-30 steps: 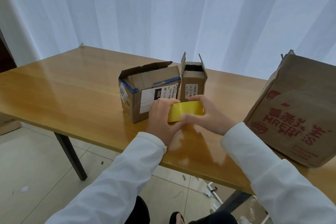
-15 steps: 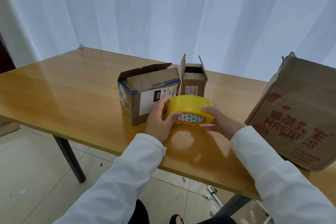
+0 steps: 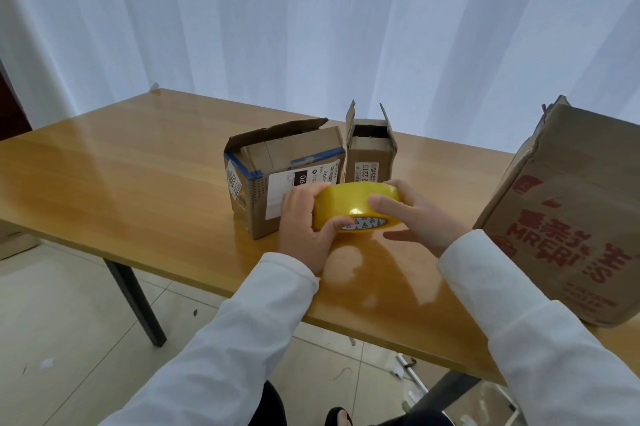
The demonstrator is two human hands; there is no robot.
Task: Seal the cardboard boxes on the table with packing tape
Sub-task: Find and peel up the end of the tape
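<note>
You have the roll of tape (image 3: 358,207) held between both hands, lifted off the table (image 3: 138,183) and tipped so its open core faces down toward you. Your left hand (image 3: 304,228) is wrapped round the near left side of the roll, fingers over the top edge and thumb curled under against the printed core, so that hand is carrying the weight. Your right hand (image 3: 419,218) steadies the opposite side: its thumb lies flat along the yellow outer face and the other fingers (image 3: 398,235) reach loosely beneath, which looks like feeling round the surface for the loose end of the tape; no free end shows yet. Just beyond your left knuckles sits the labelled box (image 3: 287,173), its lid flaps only loosely folded and one raised at the back, with old blue tape along the edges. Behind your right fingertips, close beside that box, stands the small box (image 3: 370,155) with its flaps upright and its top open. Well off to the right of your right wrist is the big printed box (image 3: 568,218), leaning, its top out of clear view. None of the three appears sealed, so the job seems to be at its start: find the tape's end, peel a length, then press the nearest box's flaps down.
</note>
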